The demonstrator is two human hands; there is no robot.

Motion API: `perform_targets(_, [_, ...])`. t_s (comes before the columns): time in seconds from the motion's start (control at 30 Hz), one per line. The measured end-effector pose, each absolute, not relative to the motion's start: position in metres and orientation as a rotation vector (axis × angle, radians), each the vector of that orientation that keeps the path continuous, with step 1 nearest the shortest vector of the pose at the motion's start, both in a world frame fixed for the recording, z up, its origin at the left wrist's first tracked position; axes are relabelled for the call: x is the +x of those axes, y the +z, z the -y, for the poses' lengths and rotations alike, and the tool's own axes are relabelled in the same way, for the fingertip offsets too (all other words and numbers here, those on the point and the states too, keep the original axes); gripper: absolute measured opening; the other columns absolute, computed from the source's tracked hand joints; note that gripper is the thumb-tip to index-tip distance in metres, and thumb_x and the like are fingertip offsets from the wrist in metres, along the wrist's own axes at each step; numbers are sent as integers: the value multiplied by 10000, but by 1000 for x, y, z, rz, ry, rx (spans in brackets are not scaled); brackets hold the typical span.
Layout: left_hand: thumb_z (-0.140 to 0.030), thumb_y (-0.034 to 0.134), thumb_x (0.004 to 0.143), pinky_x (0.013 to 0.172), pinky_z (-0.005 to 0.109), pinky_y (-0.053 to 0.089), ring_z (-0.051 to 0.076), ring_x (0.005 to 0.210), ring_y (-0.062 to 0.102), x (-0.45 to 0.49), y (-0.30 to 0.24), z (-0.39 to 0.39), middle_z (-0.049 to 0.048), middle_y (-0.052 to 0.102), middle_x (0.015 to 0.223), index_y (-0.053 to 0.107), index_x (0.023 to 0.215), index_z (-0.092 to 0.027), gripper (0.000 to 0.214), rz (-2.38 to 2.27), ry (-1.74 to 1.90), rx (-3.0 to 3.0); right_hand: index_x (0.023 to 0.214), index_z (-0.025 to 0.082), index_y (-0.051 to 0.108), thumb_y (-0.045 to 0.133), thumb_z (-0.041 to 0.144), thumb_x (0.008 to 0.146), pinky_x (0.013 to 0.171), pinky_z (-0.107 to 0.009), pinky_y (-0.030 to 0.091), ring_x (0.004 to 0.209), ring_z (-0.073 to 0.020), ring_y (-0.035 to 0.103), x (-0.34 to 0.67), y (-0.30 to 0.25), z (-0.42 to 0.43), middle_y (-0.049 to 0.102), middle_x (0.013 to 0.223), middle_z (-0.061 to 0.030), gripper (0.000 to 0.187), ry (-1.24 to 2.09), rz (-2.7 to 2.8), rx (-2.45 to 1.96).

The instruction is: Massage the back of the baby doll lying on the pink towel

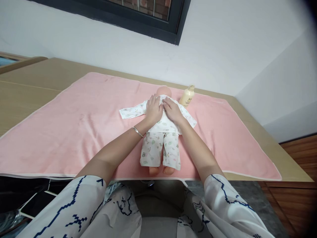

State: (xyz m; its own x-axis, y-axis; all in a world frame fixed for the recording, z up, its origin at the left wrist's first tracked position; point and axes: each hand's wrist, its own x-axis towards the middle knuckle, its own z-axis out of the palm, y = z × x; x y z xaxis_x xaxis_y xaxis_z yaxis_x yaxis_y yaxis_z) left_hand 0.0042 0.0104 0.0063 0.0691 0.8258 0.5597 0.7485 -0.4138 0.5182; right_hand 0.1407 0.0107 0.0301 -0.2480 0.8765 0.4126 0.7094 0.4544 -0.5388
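A baby doll (163,91) lies on a pink blanket (81,125), its head toward the wall and its feet toward me. It wears a white patterned top (164,124) and matching trousers (151,150). Across the upper part of the top, my left hand (154,109) rests flat with fingers stretched out. Beside it my right hand (172,110) also lies flat on the top, fingers extended. The two hands almost meet in the middle of the doll. Whether the doll lies face up or face down, I cannot tell.
A pale yellow pump bottle (187,97) stands on the blanket right of the doll's head. The blanket covers much of a wooden table (32,72) set against a white wall (210,43). A dark window frame (148,28) is above. Wooden drawers (294,201) are at lower right.
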Motion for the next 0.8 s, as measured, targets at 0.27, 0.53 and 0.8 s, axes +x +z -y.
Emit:
perform_targets(0.27, [-262,381,942,1242,490,222,286,1487,318,5,9,-8,156,426,1549,500,1370,-115,468,-1670,1215,2215,1418,158,505,318,343,985,1247,-513,197,1508,-253,270,142,32,-11,391,1573,-108,507,228,2128,-1378])
perform_targets(0.53, [-240,369,934,1227,483,263,276,1433,403,5,11,-6,146,513,1484,535,1338,-118,453,-1686,1170,2208,1440,189,471,323,277,971,1246,-503,207,1521,-218,235,137,38,-6,351,1598,-65,499,156,2010,-1414])
perform_targets(0.8, [-227,391,920,1211,486,290,276,1402,441,5,11,-7,133,546,1455,559,1314,-132,438,-1703,1153,2214,1361,143,564,380,274,933,1214,-439,307,1432,-221,419,141,41,-11,496,1501,-111,483,281,2033,-1404])
